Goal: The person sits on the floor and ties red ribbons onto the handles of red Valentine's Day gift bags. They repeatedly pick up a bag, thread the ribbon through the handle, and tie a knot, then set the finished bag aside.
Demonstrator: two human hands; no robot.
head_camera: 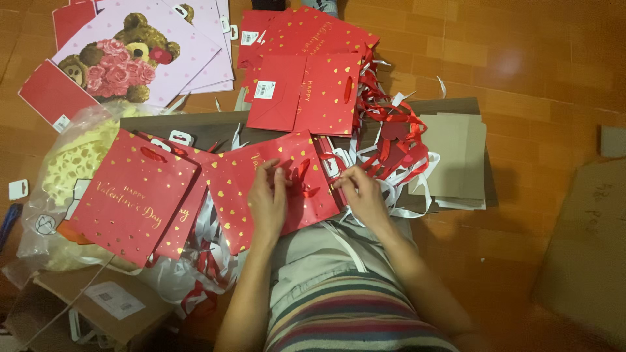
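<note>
Left hand point(267, 199) presses the red gift bag point(274, 186) flat on the lap, right hand point(358, 192) pinches its red ribbon point(303, 179) at the edge; best to keep ribbon taut, bag steady

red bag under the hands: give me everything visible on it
The flat red paper gift bag with gold hearts lies tilted on the person's lap, its far edge over the brown board. It looks glossy, with a red ribbon handle near its middle. The left hand rests on its face; the right hand pinches at its right edge. Similar bags overlap its left side.
</note>
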